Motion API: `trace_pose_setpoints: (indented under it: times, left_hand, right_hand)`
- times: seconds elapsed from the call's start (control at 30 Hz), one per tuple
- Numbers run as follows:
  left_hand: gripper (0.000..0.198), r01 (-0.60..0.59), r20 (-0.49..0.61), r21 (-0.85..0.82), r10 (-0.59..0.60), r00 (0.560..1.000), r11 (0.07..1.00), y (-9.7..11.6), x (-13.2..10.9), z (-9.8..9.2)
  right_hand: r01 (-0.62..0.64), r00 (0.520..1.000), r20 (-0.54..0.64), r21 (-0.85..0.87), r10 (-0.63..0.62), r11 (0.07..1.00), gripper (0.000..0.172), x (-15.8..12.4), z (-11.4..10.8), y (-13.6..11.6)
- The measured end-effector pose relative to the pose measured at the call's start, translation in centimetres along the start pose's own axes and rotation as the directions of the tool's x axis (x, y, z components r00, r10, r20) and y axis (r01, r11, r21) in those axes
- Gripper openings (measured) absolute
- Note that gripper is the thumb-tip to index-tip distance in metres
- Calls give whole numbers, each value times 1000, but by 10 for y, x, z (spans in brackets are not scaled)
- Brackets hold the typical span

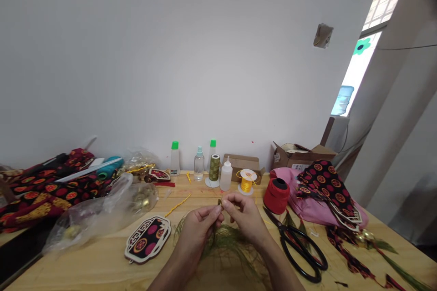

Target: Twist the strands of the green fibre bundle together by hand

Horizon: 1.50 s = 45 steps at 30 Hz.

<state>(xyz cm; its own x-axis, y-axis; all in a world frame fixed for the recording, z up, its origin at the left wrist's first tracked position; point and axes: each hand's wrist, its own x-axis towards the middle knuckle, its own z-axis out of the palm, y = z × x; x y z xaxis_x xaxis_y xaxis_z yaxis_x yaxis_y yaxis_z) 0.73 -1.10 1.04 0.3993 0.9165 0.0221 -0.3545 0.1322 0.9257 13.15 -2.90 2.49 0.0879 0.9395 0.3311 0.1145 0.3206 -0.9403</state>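
Note:
My left hand (202, 223) and my right hand (245, 214) meet above the middle of the table, both closed in a pinch. Between their fingertips is the gathered top of a bunch of green thread (228, 246), whose loose strands spread below and behind my hands. Exactly how the top is tied or folded is too small to tell. To the left lies a wooden-framed pendant (147, 239) with patterned dark fabric and a twisted yellow cord (178, 204). Large black-handled scissors (300, 250) lie to the right, blades pointing away.
Along the wall stand a green thread spool (214, 168), a white squeeze bottle (226, 175) and a yellow cord spool (246, 183). A red thread cone (276, 196) sits beside pink cloth (309, 202). Plastic bags (92, 218) and patterned fabric (37, 191) crowd the left; a cardboard box (300, 154) stands back right.

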Motion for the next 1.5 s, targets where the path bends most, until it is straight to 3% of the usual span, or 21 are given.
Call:
trace_pose_setpoints:
  times: [0.5, 0.8, 0.97, 1.5]
  left_hand:
    - [22, 15, 20, 37, -15, 1000, 999, -1, 0, -1]
    - [22, 7, -20, -63, -8, 1000, 998, 0, 1, -1]
    - [20, -1, -49, -105, -4, 999, 995, 2, 1, 0]
    - [24, 35, 40, 8, -35, 999, 999, -1, -1, -1]
  right_hand:
    - [10, 999, -42, -25, -11, 1000, 19, 0, 0, -1]
    - [-55, 992, -107, 44, 60, 998, 40, 6, -9, 7]
    - [-77, 996, -33, 74, 80, 994, 30, 4, -7, 7]
    - [22, 996, -81, -74, -28, 997, 14, 1, -6, 0]
